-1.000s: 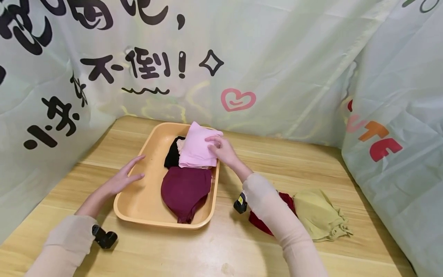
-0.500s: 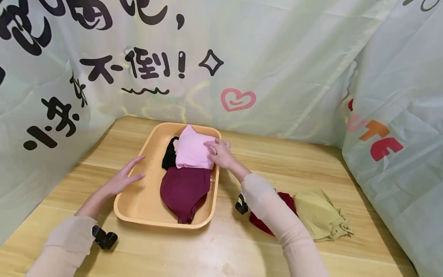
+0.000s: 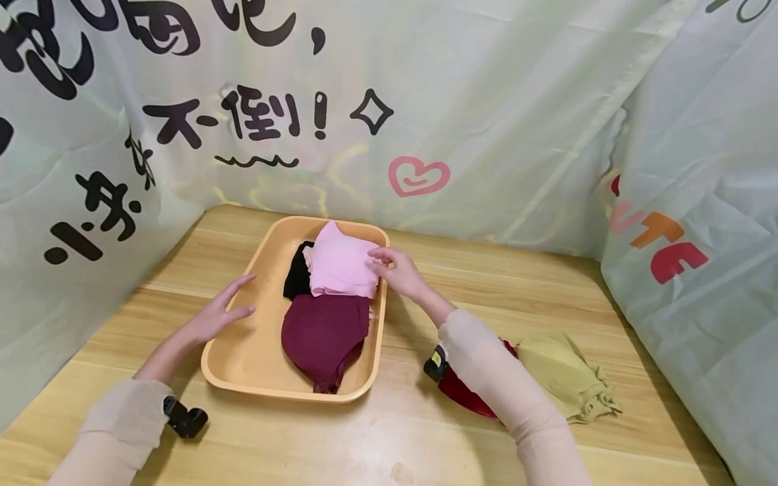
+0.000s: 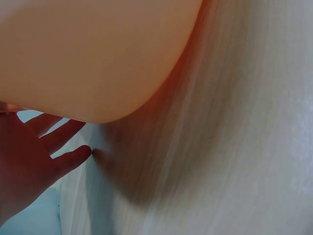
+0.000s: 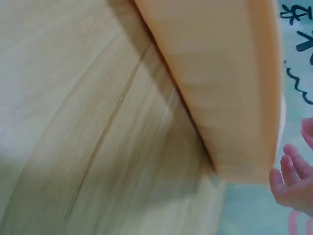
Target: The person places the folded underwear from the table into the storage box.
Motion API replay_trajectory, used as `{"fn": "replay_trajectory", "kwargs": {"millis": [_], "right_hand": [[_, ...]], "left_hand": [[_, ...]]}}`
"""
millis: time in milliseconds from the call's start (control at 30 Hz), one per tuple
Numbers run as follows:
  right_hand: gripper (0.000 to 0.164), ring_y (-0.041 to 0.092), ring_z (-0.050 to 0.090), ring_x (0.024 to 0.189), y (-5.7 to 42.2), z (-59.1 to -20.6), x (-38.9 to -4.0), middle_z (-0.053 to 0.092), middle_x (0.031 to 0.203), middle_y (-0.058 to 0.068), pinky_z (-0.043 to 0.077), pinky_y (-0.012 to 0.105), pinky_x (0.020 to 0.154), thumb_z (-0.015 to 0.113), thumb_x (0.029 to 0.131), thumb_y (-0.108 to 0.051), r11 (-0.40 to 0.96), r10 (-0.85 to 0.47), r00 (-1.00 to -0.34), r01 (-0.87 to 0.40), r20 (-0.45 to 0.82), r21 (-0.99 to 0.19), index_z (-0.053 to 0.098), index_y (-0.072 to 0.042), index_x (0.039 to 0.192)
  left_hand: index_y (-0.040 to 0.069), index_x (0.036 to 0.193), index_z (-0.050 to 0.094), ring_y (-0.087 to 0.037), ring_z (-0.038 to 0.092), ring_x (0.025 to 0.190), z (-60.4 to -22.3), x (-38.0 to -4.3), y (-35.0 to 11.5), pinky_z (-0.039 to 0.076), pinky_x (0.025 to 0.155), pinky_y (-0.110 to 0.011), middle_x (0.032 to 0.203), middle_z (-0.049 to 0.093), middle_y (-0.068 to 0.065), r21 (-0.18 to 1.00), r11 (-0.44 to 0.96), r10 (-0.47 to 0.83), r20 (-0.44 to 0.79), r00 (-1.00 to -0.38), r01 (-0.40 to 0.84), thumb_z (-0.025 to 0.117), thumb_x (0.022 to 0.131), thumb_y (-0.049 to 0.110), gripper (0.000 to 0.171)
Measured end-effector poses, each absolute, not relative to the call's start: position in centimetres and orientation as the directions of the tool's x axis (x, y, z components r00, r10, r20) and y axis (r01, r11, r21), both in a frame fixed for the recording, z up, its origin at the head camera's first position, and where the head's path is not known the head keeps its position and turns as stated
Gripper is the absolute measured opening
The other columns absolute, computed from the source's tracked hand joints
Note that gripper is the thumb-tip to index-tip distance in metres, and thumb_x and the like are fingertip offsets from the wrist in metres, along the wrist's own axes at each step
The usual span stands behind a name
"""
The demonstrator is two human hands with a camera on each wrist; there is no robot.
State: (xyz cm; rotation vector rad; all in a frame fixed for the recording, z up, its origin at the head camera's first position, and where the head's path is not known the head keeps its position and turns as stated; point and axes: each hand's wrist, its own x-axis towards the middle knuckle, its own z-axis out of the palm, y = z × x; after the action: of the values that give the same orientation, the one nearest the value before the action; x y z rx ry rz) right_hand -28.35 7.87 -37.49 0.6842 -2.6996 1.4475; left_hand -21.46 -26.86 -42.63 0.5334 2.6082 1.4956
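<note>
By the fingers of the right hand [image 3: 398, 272] lies the pink cloth [image 3: 342, 263], likely soft and light; pinch its edge. Those bent fingers seem empty, though partly hidden. The left hand [image 3: 213, 316], spread wide, holds nothing.

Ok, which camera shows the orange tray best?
The head view: it shows the orange tray from above, with most of its rim and clothes inside. The left wrist view catches only part of its outside; the right wrist view, a stretch of outer wall.

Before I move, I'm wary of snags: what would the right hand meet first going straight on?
The right hand would probably meet the pink cloth first; whether they touch is unclear.
</note>
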Motion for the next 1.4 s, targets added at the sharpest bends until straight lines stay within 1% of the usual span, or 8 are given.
{"fn": "replay_trajectory", "kwargs": {"millis": [100, 200, 367, 467, 733, 967, 1167, 1400], "right_hand": [[0.028, 0.034, 0.054, 0.102, 8.6, -36.8, -27.7, 0.058, 0.117, 0.02, 0.047, 0.039, 0.085, 0.056, 0.088, -0.004, 0.443, -0.378, -0.906, -0.356, 0.189, -0.822, 0.058, 0.007, 0.114], [0.028, 0.035, 0.054, 0.101, 9.8, -36.2, -26.9, 0.058, 0.116, 0.023, 0.046, 0.041, 0.086, 0.054, 0.088, -0.001, 0.427, -0.393, -0.902, -0.353, 0.18, -0.833, 0.057, 0.008, 0.114], [0.026, 0.033, 0.054, 0.101, 12.2, -35.3, -25.6, 0.059, 0.113, 0.022, 0.047, 0.04, 0.084, 0.053, 0.089, -0.002, 0.451, -0.409, -0.895, -0.367, 0.177, -0.813, 0.058, 0.005, 0.114], [0.026, 0.032, 0.054, 0.101, 13.8, -35.1, -24.7, 0.058, 0.115, 0.021, 0.048, 0.038, 0.083, 0.053, 0.09, -0.004, 0.466, -0.409, -0.897, -0.366, 0.171, -0.806, 0.057, 0.005, 0.114], [0.028, 0.032, 0.052, 0.104, 17.4, -34.9, -23.3, 0.055, 0.119, 0.021, 0.046, 0.039, 0.085, 0.049, 0.093, -0.007, 0.478, -0.374, -0.923, -0.273, 0.088, -0.834, 0.054, 0.004, 0.118], [0.031, 0.038, 0.049, 0.108, 19.6, -34.9, -22.8, 0.051, 0.123, 0.022, 0.044, 0.041, 0.088, 0.047, 0.094, -0.009, 0.479, -0.334, -0.942, -0.206, 0.04, -0.853, 0.05, 0.004, 0.122], [0.032, 0.039, 0.048, 0.108, 21.0, -35.3, -22.3, 0.05, 0.125, 0.023, 0.043, 0.039, 0.088, 0.046, 0.095, -0.011, 0.496, -0.32, -0.947, -0.185, 0.019, -0.848, 0.049, 0.006, 0.122], [0.034, 0.038, 0.05, 0.107, 22.6, -36.0, -21.6, 0.049, 0.124, 0.026, 0.044, 0.033, 0.084, 0.046, 0.095, -0.012, 0.531, -0.32, -0.947, -0.184, 0.005, -0.827, 0.048, 0.007, 0.123]], "left_hand": [[-0.003, 0.143, 0.017, -0.051, 0.003, 0.132, -42.6, -21.5, -26.9, 0.005, 0.1, -0.068, 0.145, 0.012, -0.031, 0.851, 0.462, 0.342, 0.09, -0.935, 0.251, 0.052, 0.09, 0.009, 0.065], [-0.001, 0.143, 0.016, -0.05, 0.004, 0.132, -42.7, -21.5, -26.9, 0.005, 0.099, -0.069, 0.146, 0.013, -0.031, 0.849, 0.465, 0.347, 0.089, -0.934, 0.253, 0.052, 0.09, 0.011, 0.065], [-0.001, 0.143, 0.017, -0.05, 0.004, 0.132, -42.9, -21.6, -26.8, 0.006, 0.099, -0.07, 0.146, 0.013, -0.03, 0.851, 0.461, 0.344, 0.09, -0.934, 0.252, 0.052, 0.09, 0.011, 0.065], [-0.001, 0.143, 0.017, -0.05, 0.004, 0.132, -42.9, -21.6, -26.6, 0.006, 0.099, -0.07, 0.146, 0.013, -0.03, 0.85, 0.463, 0.347, 0.087, -0.934, 0.251, 0.051, 0.091, 0.012, 0.064], [-0.002, 0.143, 0.017, -0.05, 0.003, 0.133, -42.7, -21.6, -26.6, 0.004, 0.1, -0.068, 0.146, 0.012, -0.031, 0.857, 0.45, 0.341, 0.094, -0.935, 0.25, 0.051, 0.09, 0.01, 0.064], [-0.001, 0.144, 0.016, -0.05, 0.002, 0.133, -42.4, -21.5, -27.0, 0.004, 0.1, -0.068, 0.146, 0.011, -0.03, 0.855, 0.459, 0.334, 0.085, -0.939, 0.241, 0.052, 0.09, 0.01, 0.065], [-0.001, 0.144, 0.016, -0.05, 0.002, 0.133, -42.4, -21.4, -27.1, 0.004, 0.1, -0.069, 0.146, 0.01, -0.03, 0.854, 0.463, 0.335, 0.079, -0.939, 0.237, 0.052, 0.09, 0.01, 0.065], [-0.001, 0.144, 0.016, -0.05, 0.003, 0.133, -42.6, -21.4, -27.0, 0.005, 0.101, -0.068, 0.146, 0.011, -0.031, 0.849, 0.469, 0.337, 0.082, -0.938, 0.243, 0.051, 0.09, 0.01, 0.064]]}}
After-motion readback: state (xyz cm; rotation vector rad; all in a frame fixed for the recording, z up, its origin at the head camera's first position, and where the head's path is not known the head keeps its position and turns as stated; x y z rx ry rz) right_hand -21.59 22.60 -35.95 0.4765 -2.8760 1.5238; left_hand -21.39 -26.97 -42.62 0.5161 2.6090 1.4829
